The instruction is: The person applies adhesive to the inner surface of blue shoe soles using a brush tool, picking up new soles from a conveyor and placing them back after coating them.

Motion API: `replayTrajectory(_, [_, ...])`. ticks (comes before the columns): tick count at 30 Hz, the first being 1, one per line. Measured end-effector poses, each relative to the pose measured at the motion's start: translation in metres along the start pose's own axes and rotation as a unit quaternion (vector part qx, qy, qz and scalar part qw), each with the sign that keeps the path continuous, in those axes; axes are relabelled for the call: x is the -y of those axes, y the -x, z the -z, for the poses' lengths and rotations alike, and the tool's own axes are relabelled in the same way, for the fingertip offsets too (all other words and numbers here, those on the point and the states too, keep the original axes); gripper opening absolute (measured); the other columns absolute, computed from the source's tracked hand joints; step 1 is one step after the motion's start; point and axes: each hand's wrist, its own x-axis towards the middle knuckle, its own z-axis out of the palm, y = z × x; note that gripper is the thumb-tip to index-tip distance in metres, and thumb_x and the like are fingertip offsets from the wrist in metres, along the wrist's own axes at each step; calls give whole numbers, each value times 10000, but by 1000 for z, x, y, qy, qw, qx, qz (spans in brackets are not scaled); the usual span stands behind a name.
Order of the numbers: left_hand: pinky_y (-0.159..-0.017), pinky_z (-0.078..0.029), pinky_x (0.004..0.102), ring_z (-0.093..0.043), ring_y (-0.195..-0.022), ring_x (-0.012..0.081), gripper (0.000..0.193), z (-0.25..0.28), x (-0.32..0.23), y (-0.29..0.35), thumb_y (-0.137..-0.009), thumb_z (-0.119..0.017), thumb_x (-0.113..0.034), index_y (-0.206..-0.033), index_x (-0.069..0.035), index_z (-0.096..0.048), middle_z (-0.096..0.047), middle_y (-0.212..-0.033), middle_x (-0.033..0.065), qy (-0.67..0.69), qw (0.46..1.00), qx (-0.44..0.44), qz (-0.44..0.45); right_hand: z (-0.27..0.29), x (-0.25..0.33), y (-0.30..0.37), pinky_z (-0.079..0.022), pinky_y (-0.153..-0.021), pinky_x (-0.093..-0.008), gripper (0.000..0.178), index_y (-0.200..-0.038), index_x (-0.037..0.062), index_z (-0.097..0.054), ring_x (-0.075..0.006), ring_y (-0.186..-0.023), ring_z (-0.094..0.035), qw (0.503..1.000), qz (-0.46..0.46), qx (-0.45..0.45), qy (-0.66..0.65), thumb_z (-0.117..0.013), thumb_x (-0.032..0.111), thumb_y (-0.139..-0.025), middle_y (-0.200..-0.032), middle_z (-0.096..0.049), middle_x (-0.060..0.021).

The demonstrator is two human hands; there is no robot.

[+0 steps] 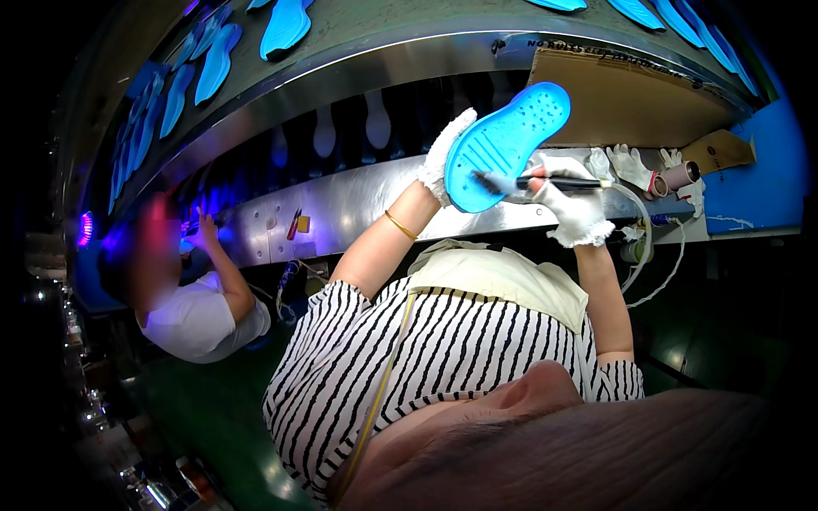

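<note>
The left hand (443, 153), gloved, is largely hidden behind the blue sole (507, 140) it grips. A brush (545, 182) is clasped in the gloved right hand (575, 209), bristles on the sole. Beyond, more soles (285, 25) are carried on a steel conveyor (341, 204).

Dim, blue glow, fisheye-warped edges

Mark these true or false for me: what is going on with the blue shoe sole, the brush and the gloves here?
1. The left hand holds up a blue shoe sole. True.
2. Both hands are bare. False: both wear white gloves.
3. The right hand holds a brush against the sole. True.
4. The soles on the conveyor above are red. False: they are blue.
</note>
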Motion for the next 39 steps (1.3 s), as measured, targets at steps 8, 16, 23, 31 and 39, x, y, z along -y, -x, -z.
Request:
replayTrajectory(8, [-874,-498,599,-561,-1087,486,891,-69,-55,9,-898,-360,-663,-1433,46,-296,-457,-1288,367,-106,976,191,14,56,-1,5,-508,-855,-322,142,-991,25,-624,-180,-913,-634,941,75,-160,-289,-685,62,-868,-1025,-631,-77])
replayTrajectory(16, [-1094,-284,623,-198,-1380,491,911,-101,-139,-29,-922,-328,-657,-1482,18,-81,-154,-1512,302,145,977,56,-145,36,-7,9,-484,-879,-314,156,-1003,30,-623,-184,-936,-622,955,112,-177,-211,-687,91,-874,-1034,-643,-84])
replayTrajectory(23, [-853,-560,363,-634,-1019,254,362,-83,-154,48,-951,-570,-162,-1250,41,-536,-610,-1182,163,-680,619,-101,-380,11,-6,6,-511,-845,-243,260,-1035,27,-583,-114,-933,-625,990,81,-112,-35,-677,-73,-815,-1095,-648,-98])
replayTrajectory(31, [-887,-477,372,-610,-1009,300,315,-19,-275,146,-807,-673,-298,-1065,-116,-689,-639,-1099,138,-835,144,-406,-341,-16,-4,-8,-522,-819,-253,240,-1048,20,-589,-105,-902,-627,993,110,-12,-35,-637,-74,-833,-1052,-643,-92])
replayTrajectory(39, [-880,-480,298,-592,-941,157,248,-80,-172,142,-857,-715,-152,-1061,-30,-643,-647,-984,57,-613,430,-176,-639,-14,-12,-3,-503,-816,-260,190,-997,32,-609,-105,-900,-612,998,61,31,-5,-670,-26,-826,-1016,-647,-68])
